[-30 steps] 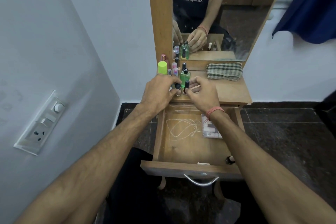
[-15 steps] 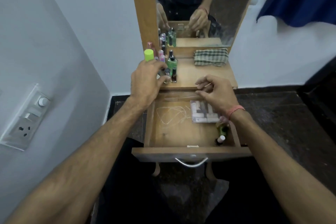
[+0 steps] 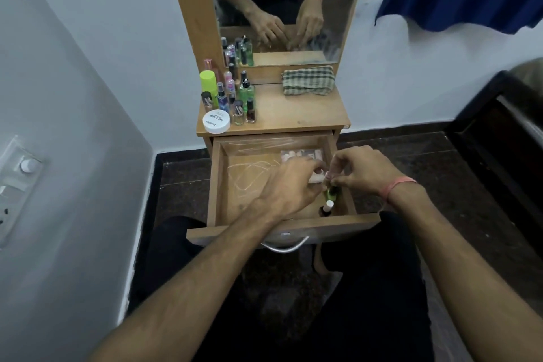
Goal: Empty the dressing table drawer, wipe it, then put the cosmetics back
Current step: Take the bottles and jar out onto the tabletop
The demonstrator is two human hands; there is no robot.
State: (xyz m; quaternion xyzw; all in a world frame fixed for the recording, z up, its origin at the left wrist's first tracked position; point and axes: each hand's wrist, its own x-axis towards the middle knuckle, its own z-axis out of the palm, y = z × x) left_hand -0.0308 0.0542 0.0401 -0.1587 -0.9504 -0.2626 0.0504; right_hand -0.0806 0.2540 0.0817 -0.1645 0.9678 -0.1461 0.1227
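Head view, only one on offer. Both hands down in the open drawer (image 3: 219, 185), at its right front corner. Right hand (image 3: 363, 170): grip pinched shut, thumb and fingertips closed on something small and pale at the top of a green bottle (image 3: 330, 192), probably its cap, though too blurred to swear to. Left hand (image 3: 289, 185): fingers curled in toward the same spot, touching or nearly touching the bottle; cannot tell whether that grip is closed on anything.

Green bottle directly beneath the right grip, long axis close to upright, leaning a little. Just nearer the body from the grip, a dark bottle with a white cap (image 3: 326, 208), standing against the drawer front. Beyond the left grip, a clear packet of pale items (image 3: 299, 153) flat on the drawer floor.

Right hand looks nearer and better placed, so a straight lift upward seems the call, then away toward the crowded bottle cluster (image 3: 232, 97) on the bench (image 3: 293, 114). Folded checked cloth (image 3: 308, 81) waiting there, far side. Emptying not yet finished.
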